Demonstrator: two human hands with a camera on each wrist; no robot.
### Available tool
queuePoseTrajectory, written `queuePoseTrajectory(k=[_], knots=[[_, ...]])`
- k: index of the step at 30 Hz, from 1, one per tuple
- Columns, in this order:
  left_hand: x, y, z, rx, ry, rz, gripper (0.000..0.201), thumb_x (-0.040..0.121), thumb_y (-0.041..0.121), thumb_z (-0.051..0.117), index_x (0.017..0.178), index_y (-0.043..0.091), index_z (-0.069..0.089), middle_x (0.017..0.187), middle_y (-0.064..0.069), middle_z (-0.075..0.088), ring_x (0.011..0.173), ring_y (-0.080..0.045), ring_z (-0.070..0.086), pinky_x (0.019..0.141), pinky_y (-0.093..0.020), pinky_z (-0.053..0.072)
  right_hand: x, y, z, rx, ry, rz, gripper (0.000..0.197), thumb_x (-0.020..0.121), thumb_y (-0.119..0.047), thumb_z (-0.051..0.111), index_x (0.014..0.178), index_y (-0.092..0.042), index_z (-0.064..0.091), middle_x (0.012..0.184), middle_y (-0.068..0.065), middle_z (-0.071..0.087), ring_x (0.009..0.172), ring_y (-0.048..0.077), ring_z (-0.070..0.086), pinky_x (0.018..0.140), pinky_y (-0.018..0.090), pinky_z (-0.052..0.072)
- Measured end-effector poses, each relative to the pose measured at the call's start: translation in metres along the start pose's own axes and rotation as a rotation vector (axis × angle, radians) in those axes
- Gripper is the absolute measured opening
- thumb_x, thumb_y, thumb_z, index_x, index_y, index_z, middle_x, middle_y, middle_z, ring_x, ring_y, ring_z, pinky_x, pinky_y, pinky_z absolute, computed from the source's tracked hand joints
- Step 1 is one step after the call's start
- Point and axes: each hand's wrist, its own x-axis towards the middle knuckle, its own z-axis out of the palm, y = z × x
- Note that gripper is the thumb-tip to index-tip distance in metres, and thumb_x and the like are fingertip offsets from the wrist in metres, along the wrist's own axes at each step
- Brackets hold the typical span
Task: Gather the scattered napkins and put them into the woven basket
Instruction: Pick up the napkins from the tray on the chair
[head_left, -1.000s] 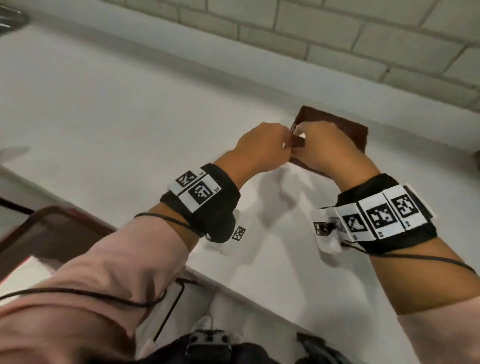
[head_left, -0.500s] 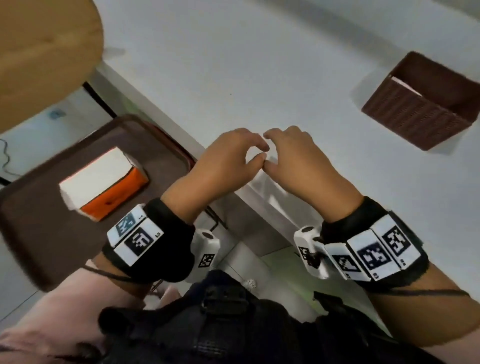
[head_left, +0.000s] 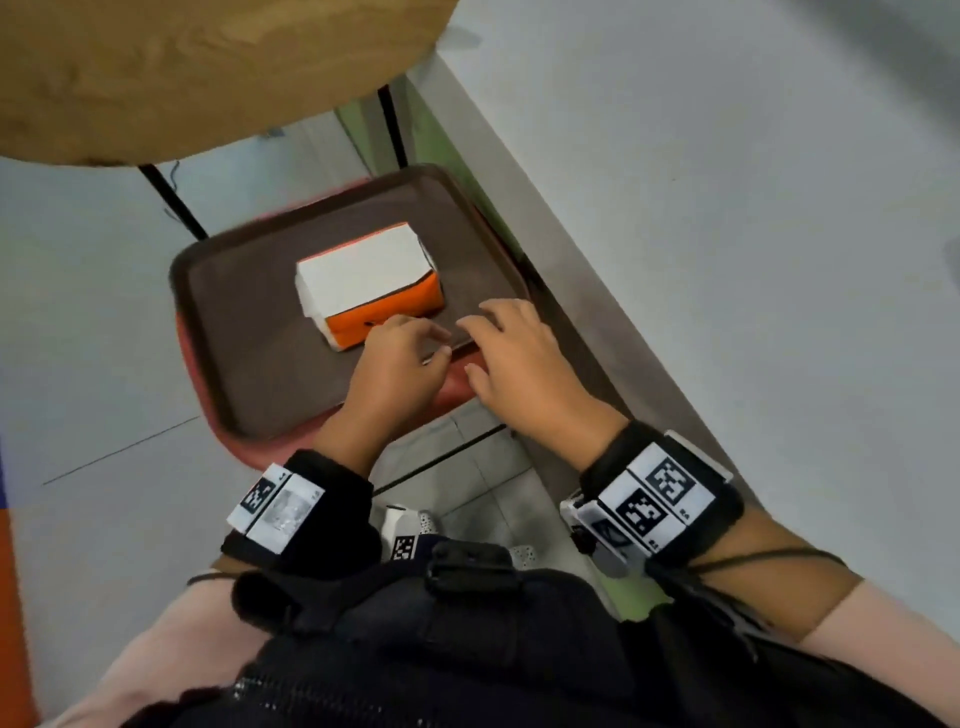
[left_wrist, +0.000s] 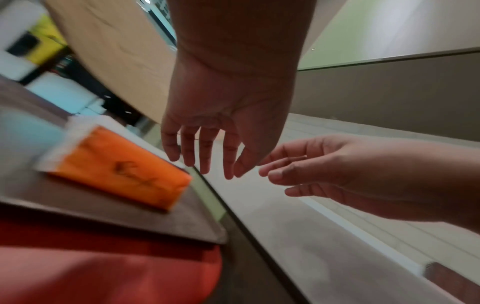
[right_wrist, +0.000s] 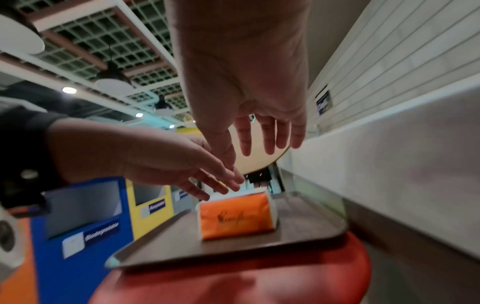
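Note:
A pack of napkins (head_left: 363, 280) in an orange and white wrapper lies on a brown tray (head_left: 249, 322), also seen from the left wrist (left_wrist: 116, 166) and the right wrist (right_wrist: 236, 216). My left hand (head_left: 434, 338) hovers at the pack's near end, fingers relaxed and holding nothing (left_wrist: 207, 166). My right hand (head_left: 470, 345) hangs just to its right over the tray's near right corner, fingers spread and holding nothing (right_wrist: 249, 158). The two hands almost touch. The woven basket is outside the head view.
The tray rests on a red stool (head_left: 457, 389) beside the white table (head_left: 727, 260), whose edge runs along the right. A round wooden tabletop (head_left: 208, 67) overhangs at the back left. Blue and yellow bins (right_wrist: 85, 226) stand beyond the stool.
Both hands left the basket on the white table and came down and left to the tray on the stool. The head view swung the same way, so the basket dropped out of it.

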Motion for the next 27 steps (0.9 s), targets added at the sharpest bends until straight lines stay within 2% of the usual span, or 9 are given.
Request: queuePoseTrajectory(k=[5,10,13,15,17,19,22,24,27], knots=[[0.005,-0.04,-0.011,-0.11,0.08,-0.194,0.025,0.082,0.019,0.055,0.103,0.013,0.067,0.114,-0.008,0.066,0.108,-0.022,0.059,0.088,-0.027,0.04,0.041,-0.032,0.028,0.01,-0.084,-0.063,0.042,0.091,-0.022,0.051,0.133,-0.013,0.048,0.138,0.008,0.044,0.134,0.026,0.032,0.104,0.039,0.034],[0.016,-0.075,-0.025,-0.25,0.24,-0.375,0.024,0.083,0.019,0.056,0.102,0.007,0.065,0.109,-0.013,0.067,0.102,-0.024,0.061,0.078,-0.02,0.036,0.088,-0.059,0.048,0.016,-0.047,-0.095,0.042,0.09,-0.02,0.05,0.13,-0.01,0.051,0.135,0.01,0.049,0.129,0.028,0.038,0.105,0.038,0.034],[0.029,-0.091,-0.027,-0.384,0.322,-0.478,0.032,0.084,0.023,0.057,0.11,0.004,0.056,0.112,-0.016,0.062,0.101,-0.025,0.059,0.079,-0.024,0.041,0.114,-0.064,0.056,0.022,-0.042,-0.092,0.043,0.092,-0.019,0.048,0.134,-0.008,0.048,0.138,0.012,0.047,0.131,0.029,0.037,0.109,0.036,0.031],[0.037,-0.097,-0.027,-0.471,0.349,-0.537,0.039,0.084,0.025,0.058,0.113,0.002,0.049,0.116,-0.018,0.059,0.106,-0.028,0.058,0.086,-0.03,0.045,0.129,-0.067,0.061,0.014,-0.037,-0.075,0.043,0.093,-0.02,0.045,0.135,-0.008,0.048,0.14,0.013,0.046,0.131,0.03,0.036,0.109,0.038,0.031],[0.045,-0.102,-0.028,-0.545,0.351,-0.605,0.043,0.084,0.029,0.058,0.115,0.003,0.044,0.118,-0.018,0.058,0.107,-0.03,0.058,0.089,-0.031,0.046,0.141,-0.07,0.064,-0.001,-0.043,-0.049,0.042,0.094,-0.021,0.043,0.134,-0.008,0.048,0.14,0.014,0.046,0.131,0.031,0.037,0.108,0.04,0.033],[0.051,-0.106,-0.03,-0.63,0.332,-0.65,0.038,0.084,0.032,0.055,0.109,0.006,0.044,0.111,-0.017,0.061,0.102,-0.034,0.062,0.084,-0.036,0.051,0.15,-0.073,0.066,-0.034,-0.063,-0.012,0.042,0.095,-0.025,0.042,0.133,-0.009,0.047,0.138,0.015,0.046,0.128,0.033,0.038,0.105,0.042,0.035],[0.057,-0.115,-0.029,-0.635,0.237,-0.646,0.027,0.083,0.035,0.05,0.077,0.008,0.053,0.079,-0.016,0.06,0.088,-0.044,0.063,0.073,-0.038,0.051,0.157,-0.075,0.069,-0.086,-0.088,0.049,0.045,0.093,-0.036,0.046,0.13,-0.01,0.048,0.135,0.016,0.045,0.125,0.035,0.038,0.099,0.045,0.037],[0.059,-0.125,-0.028,-0.611,0.204,-0.661,0.031,0.076,0.039,0.052,0.072,0.009,0.055,0.076,-0.021,0.061,0.084,-0.047,0.06,0.078,-0.045,0.053,0.16,-0.076,0.071,-0.104,-0.107,0.073,0.051,0.089,-0.042,0.052,0.129,-0.011,0.047,0.135,0.015,0.042,0.125,0.036,0.037,0.097,0.048,0.038],[0.058,-0.132,-0.029,-0.614,0.19,-0.668,0.029,0.069,0.039,0.056,0.077,0.011,0.059,0.077,-0.009,0.06,0.076,-0.029,0.058,0.075,-0.04,0.051,0.163,-0.078,0.076,-0.112,-0.141,0.102,0.062,0.081,-0.045,0.062,0.131,-0.013,0.043,0.136,0.014,0.037,0.126,0.036,0.034,0.095,0.051,0.039]])
